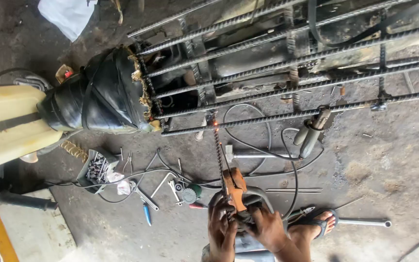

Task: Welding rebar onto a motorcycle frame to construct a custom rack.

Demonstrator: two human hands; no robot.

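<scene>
Your left hand (220,229) curls its fingers tightly around the orange electrode holder (234,187), and your right hand (266,228) wraps the same holder from the other side, fingers closed, apparently on its grip. From the holder a welding rod (218,150) runs up to a glowing spark on the rebar cage (287,63), lying across the concrete floor (379,165).

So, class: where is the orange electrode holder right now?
In the head view it sits low and centre, the orange electrode holder gripped by the left hand and right hand, below the rebar cage, beside the sandalled foot.
</scene>
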